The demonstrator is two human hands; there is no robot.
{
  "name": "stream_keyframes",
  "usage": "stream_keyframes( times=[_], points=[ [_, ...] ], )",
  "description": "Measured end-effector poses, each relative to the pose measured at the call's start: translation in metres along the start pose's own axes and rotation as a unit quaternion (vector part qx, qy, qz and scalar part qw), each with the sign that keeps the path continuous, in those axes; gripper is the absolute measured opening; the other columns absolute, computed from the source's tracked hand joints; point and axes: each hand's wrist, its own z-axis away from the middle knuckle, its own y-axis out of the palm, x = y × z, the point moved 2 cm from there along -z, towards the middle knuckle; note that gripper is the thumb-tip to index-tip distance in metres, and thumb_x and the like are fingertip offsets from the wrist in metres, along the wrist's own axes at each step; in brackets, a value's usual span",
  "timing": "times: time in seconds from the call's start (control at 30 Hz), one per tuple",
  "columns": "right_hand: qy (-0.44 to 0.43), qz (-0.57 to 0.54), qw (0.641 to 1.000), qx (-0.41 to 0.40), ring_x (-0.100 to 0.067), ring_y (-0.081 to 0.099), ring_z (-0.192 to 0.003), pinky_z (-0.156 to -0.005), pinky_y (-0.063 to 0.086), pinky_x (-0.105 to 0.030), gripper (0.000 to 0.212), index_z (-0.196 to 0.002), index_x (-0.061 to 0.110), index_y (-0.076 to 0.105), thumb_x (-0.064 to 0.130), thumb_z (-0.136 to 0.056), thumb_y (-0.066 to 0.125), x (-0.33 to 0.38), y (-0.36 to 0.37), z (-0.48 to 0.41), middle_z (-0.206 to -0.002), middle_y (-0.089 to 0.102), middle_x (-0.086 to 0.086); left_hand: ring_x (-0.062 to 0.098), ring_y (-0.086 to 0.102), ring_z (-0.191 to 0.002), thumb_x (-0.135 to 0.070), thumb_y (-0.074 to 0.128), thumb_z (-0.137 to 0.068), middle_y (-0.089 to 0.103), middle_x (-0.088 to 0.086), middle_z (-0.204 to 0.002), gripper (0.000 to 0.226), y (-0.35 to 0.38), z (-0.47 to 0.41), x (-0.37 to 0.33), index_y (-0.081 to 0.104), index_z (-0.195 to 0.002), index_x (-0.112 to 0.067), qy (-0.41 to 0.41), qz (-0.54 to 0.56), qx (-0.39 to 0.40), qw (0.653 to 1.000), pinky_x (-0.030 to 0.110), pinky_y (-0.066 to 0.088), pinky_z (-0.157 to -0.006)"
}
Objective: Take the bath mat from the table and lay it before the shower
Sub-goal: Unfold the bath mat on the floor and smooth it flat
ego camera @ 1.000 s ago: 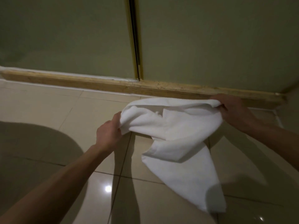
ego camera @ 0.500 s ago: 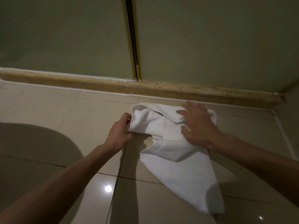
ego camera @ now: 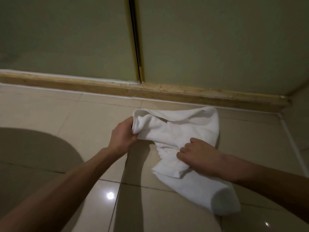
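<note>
Both hands clutch the crumpled white bath mat on the floor tiles, left hand gripping its corner, right hand bunching the middle.

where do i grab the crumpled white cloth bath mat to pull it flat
Likely the free near end of the white cloth bath mat, taken from the person's side: it lies loose on the beige tiles, while the far part is bunched. The left hand grips the far left corner; the right hand pinches a middle fold.

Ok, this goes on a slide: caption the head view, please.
Left hand and right hand grip a crumpled white bath mat on the tiled floor before the shower door.
</note>
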Motion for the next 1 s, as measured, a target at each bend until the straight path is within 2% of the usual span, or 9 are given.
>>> stream_keyframes(
  times=[0.13,0.3,0.4,0.57,0.7,0.83,0.9,0.97,1.0],
  points=[
    [0.030,0.019,0.999,0.005,-0.021,0.060,-0.057,-0.065,0.046,-0.030,0.017,-0.071,0.021,0.060,0.019,-0.063,0.075,-0.025,0.008,0.017,-0.064,0.063,0.001,0.030,0.059,-0.081,-0.011,0.058,-0.081,0.067,0.004,-0.090,0.013,-0.003,-0.001,0.003,0.056,-0.092,-0.017,-0.001,-0.038,-0.036,0.999,0.031,0.035,-0.063],
    [0.070,0.048,0.996,0.013,-0.015,0.057,-0.043,-0.055,0.042,-0.022,0.032,-0.056,0.022,0.060,0.023,-0.037,0.086,-0.051,0.011,0.035,-0.049,0.059,0.005,0.020,0.050,-0.072,-0.011,0.061,-0.081,0.060,-0.002,-0.083,0.013,-0.011,-0.003,0.009,0.054,-0.090,-0.017,0.006,-0.043,-0.071,0.997,0.029,0.030,-0.061],
    [0.083,0.062,0.995,0.000,-0.014,0.060,-0.047,-0.057,0.043,-0.023,0.031,-0.057,0.021,0.062,0.024,-0.038,0.087,-0.066,0.013,0.043,-0.053,0.062,0.006,0.017,0.046,-0.070,-0.013,0.062,-0.080,0.055,-0.006,-0.080,0.015,-0.014,-0.005,0.015,0.051,-0.087,-0.020,0.009,-0.050,-0.080,0.995,0.029,0.029,-0.059],
    [0.101,0.097,0.989,-0.046,-0.019,0.060,-0.044,-0.054,0.047,-0.030,0.031,-0.053,0.014,0.063,0.006,-0.036,0.088,-0.091,0.013,0.057,-0.050,0.061,-0.003,0.018,0.046,-0.069,-0.013,0.062,-0.080,0.059,-0.003,-0.082,0.015,-0.021,-0.005,0.027,0.053,-0.089,-0.019,0.012,-0.074,-0.096,0.993,0.029,0.028,-0.056],
    [0.139,0.112,0.983,-0.034,-0.024,0.059,-0.042,-0.052,0.049,-0.032,0.035,-0.057,0.008,0.066,0.003,-0.030,0.089,-0.101,0.019,0.069,-0.050,0.062,-0.008,0.028,0.045,-0.061,-0.006,0.063,-0.074,0.050,0.001,-0.072,0.027,-0.026,-0.003,0.026,0.038,-0.074,-0.019,0.024,-0.120,-0.077,0.990,0.032,0.028,-0.052],
    [0.177,0.101,0.979,-0.021,-0.029,0.061,-0.050,-0.055,0.050,-0.037,0.042,-0.069,0.003,0.069,0.007,-0.031,0.089,-0.096,0.030,0.071,-0.060,0.064,-0.013,0.030,0.047,-0.057,0.004,0.068,-0.066,0.049,0.005,-0.072,0.028,-0.022,0.009,0.025,0.045,-0.071,-0.012,0.085,-0.175,-0.007,0.981,0.035,0.037,-0.047],
    [0.185,0.090,0.979,0.013,-0.032,0.060,-0.057,-0.058,0.049,-0.037,0.046,-0.071,0.003,0.068,0.017,-0.030,0.085,-0.092,0.031,0.068,-0.066,0.064,-0.016,0.026,0.045,-0.057,0.006,0.070,-0.066,0.049,0.007,-0.074,0.027,-0.018,0.013,0.026,0.049,-0.072,-0.010,0.095,-0.195,0.018,0.976,0.033,0.037,-0.046],
    [0.199,0.084,0.975,0.053,-0.033,0.058,-0.063,-0.062,0.045,-0.038,0.038,-0.070,0.006,0.066,0.031,-0.043,0.074,-0.088,0.028,0.066,-0.073,0.063,-0.017,0.026,0.045,-0.060,0.006,0.071,-0.067,0.049,0.009,-0.082,0.026,-0.016,0.013,0.028,0.051,-0.075,-0.009,0.090,-0.212,0.036,0.972,0.036,0.040,-0.048],
    [0.205,0.070,0.975,0.047,-0.032,0.057,-0.063,-0.062,0.043,-0.039,0.035,-0.068,0.007,0.065,0.038,-0.051,0.064,-0.087,0.025,0.066,-0.074,0.062,-0.017,0.026,0.046,-0.062,0.004,0.072,-0.068,0.051,0.011,-0.087,0.025,-0.017,0.012,0.029,0.052,-0.077,-0.008,0.080,-0.217,0.041,0.972,0.036,0.040,-0.050]
  ],
)
